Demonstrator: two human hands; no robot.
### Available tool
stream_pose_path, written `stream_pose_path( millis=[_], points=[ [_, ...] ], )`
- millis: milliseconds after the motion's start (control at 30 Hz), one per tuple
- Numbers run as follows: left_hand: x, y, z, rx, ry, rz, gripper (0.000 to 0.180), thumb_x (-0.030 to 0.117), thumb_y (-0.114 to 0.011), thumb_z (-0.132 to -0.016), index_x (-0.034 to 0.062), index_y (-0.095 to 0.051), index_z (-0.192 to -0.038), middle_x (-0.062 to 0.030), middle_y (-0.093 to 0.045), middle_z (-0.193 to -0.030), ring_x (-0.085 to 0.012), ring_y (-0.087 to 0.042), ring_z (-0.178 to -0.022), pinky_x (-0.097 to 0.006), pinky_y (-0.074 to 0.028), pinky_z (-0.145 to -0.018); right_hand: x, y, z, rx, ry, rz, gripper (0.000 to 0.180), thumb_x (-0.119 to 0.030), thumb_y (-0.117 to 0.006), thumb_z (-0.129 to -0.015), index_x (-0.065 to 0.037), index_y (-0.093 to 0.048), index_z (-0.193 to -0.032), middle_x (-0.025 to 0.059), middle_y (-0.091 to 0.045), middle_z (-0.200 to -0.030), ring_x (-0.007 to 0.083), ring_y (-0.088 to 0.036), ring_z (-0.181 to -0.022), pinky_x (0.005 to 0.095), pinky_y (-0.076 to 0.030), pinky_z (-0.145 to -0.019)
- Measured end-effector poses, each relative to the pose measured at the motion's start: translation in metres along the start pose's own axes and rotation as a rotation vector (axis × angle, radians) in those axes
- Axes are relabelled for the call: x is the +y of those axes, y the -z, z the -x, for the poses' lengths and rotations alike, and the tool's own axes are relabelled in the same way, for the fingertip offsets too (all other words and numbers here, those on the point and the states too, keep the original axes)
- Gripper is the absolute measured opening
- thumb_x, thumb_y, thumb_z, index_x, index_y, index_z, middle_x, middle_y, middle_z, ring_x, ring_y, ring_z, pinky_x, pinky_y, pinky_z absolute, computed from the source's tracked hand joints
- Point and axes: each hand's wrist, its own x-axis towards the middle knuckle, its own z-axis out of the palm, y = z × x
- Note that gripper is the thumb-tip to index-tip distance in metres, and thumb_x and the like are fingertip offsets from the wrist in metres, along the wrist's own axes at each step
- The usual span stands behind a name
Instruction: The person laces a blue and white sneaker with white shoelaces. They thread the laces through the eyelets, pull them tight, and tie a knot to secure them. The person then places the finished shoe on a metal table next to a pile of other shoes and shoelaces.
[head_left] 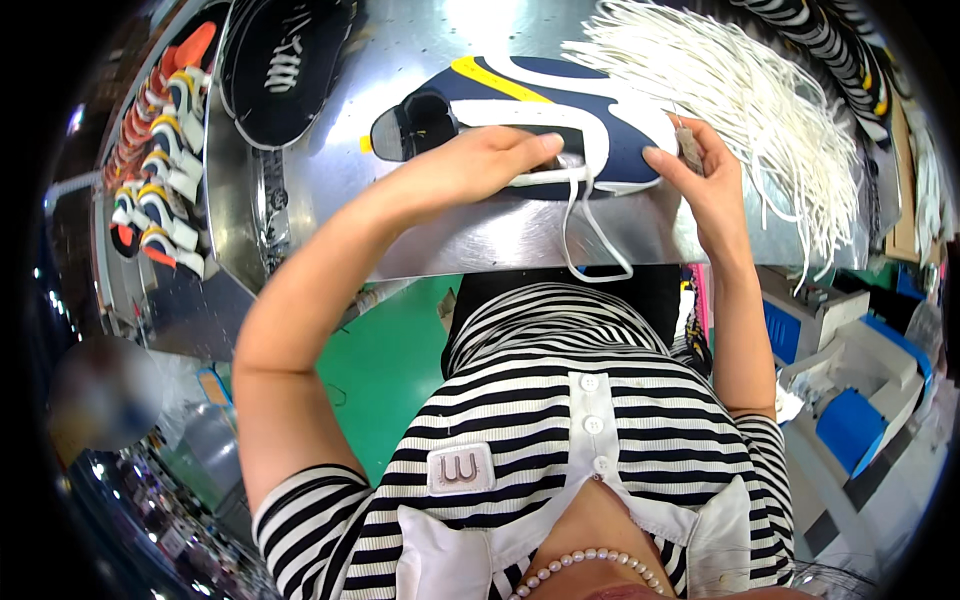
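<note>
A navy, white and yellow shoe upper (627,130) lies on its side on the shiny metal table (660,235), its dark padded collar toward the left. My left hand (490,162) grips the upper near its lacing edge, thumb on top; the other fingers are partly hidden. From the lacing edge a white shoelace (598,232) loops down past the table's front edge. At the toe end, my right hand (708,170) is closed around a small tool with a grey-brown wrapped handle (689,150) and a thin metal tip. My right thumb reaches to the upper's toe.
A big heap of white shoelaces (740,90) spreads over the table's right side. A black upper (283,75) lies at the back left. Stacked uppers (165,170) stand beyond the left edge, more striped ones (835,50) at the far right. Blue-and-grey equipment (850,400) stands lower right.
</note>
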Motion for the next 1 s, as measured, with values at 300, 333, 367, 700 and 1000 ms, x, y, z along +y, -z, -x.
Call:
stream_pose_path(
  millis=[300,333,367,700,1000],
  points=[
    [-0.028,-0.007,-0.041,0.481,-0.233,-0.38,0.017,0.022,-0.075,-0.077,0.0093,-0.077,-0.087,-0.0083,-0.071,-0.078,-0.0201,-0.065,-0.07,-0.03,-0.05,-0.069,0.002,-0.013,0.003,0.071,-0.144,-0.069,0.04,-0.018,-0.076,-0.083,0.0,-0.057,-0.113,0.0065,-0.066,-0.096,0.0096,-0.059,-0.083,0.0224,-0.046,-0.071],
    [-0.025,-0.007,-0.04,0.542,-0.308,-0.404,0.014,0.019,-0.076,-0.076,0.0103,-0.077,-0.087,-0.0084,-0.07,-0.074,-0.0218,-0.064,-0.066,-0.029,-0.05,-0.067,0.004,-0.009,0.003,0.078,-0.172,-0.101,0.039,-0.019,-0.076,-0.083,-0.001,-0.057,-0.113,0.0054,-0.065,-0.093,0.0086,-0.058,-0.08,0.022,-0.044,-0.067],
    [-0.022,-0.009,-0.038,0.5,-0.333,-0.345,0.014,0.019,-0.075,-0.077,0.0094,-0.077,-0.088,-0.0086,-0.07,-0.075,-0.0214,-0.065,-0.068,-0.029,-0.05,-0.068,0.007,-0.006,0.003,0.085,-0.199,-0.134,0.038,-0.02,-0.075,-0.084,-0.001,-0.057,-0.112,0.0042,-0.064,-0.091,0.0077,-0.056,-0.077,0.0216,-0.042,-0.064],
    [-0.011,-0.001,-0.03,0.605,-0.445,-0.476,0.015,0.019,-0.072,-0.08,0.0056,-0.076,-0.087,-0.0106,-0.072,-0.084,-0.027,-0.066,-0.072,-0.035,-0.051,-0.07,0.01,0.001,0.006,0.036,-0.136,-0.11,0.029,-0.027,-0.075,-0.085,-0.006,-0.059,-0.099,-0.005,-0.057,-0.076,0.0009,-0.04,-0.059,0.0195,-0.027,-0.05],
    [-0.149,0.178,0.171,1.521,0.164,-0.951,0.028,0.028,-0.069,-0.088,0.0021,-0.074,-0.095,-0.0112,-0.072,-0.086,-0.0217,-0.067,-0.077,-0.033,-0.05,-0.07,0.025,0.036,0.027,0.159,-0.131,-0.265,0.032,-0.022,-0.076,-0.084,-0.005,-0.061,-0.105,-0.0068,-0.057,-0.076,-0.0018,-0.035,-0.055,0.0178,-0.02,-0.049]
  ],
)
